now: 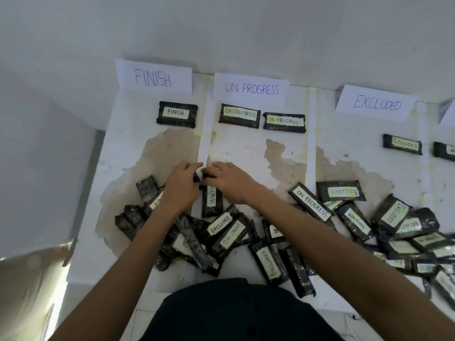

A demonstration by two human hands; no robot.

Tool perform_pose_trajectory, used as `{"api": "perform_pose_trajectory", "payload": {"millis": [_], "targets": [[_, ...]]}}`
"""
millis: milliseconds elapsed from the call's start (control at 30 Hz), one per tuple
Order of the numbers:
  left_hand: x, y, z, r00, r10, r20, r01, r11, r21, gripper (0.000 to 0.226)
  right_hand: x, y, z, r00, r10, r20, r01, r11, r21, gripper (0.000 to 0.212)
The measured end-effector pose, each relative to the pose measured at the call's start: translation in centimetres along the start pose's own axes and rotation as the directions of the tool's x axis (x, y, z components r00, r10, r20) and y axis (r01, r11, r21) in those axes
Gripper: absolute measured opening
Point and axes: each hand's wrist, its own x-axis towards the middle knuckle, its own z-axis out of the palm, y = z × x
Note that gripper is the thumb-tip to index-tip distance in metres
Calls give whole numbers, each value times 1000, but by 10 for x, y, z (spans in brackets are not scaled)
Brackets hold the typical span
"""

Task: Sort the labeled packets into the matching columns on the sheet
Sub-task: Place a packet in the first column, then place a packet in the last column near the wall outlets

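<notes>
Sorting is barely started, honestly. The sheet point(246, 148) is spread over the bench, with columns headed FINISH, ON PROGRESS and EXCLUDED, plus a fourth cut off at the right edge. Most of the work is left heaped in the pile point(270, 242) along the near side, with labels mixed and some packets face down. Only five are laid out: one FINISH packet point(177, 114), two ON PROGRESS packets point(239, 116), one EXCLUDED packet point(402, 144) and an edge packet point(444, 151) whose label can't be read. The right hand point(229, 183) is curled over the top end of the WAITING packet point(212, 203) at the pile's far edge. The left hand point(182, 185) is curled just beside it, and what it's gripping can't be told.
</notes>
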Motion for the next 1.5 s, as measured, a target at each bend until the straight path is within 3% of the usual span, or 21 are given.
{"api": "perform_pose_trajectory", "payload": {"millis": [133,267,400,500,633,967,1500], "targets": [[-23,-7,5,999,13,-40,-16,998,-60,47,3,5,-4,993,-116,32,119,973,-195,43],[-26,-7,2,998,46,-32,-47,998,-44,48,7,10,-12,981,-182,74,196,882,-429,24],[-28,2,-2,998,55,-13,-55,998,-29,47,1,5,-13,975,-146,165,210,846,-490,32],[-28,12,-4,996,90,-13,-90,996,-8,45,-18,7,-20,989,-9,151,70,912,-404,49],[-25,35,-7,991,128,-29,-128,992,-13,42,-59,23,-29,977,202,68,-184,960,-209,55],[-12,146,25,951,299,82,-299,954,-14,47,-189,78,-45,858,514,-31,-514,856,-47,66],[26,386,171,833,489,260,-495,868,-44,48,-434,212,-46,593,800,-95,-798,599,67,64]]}}
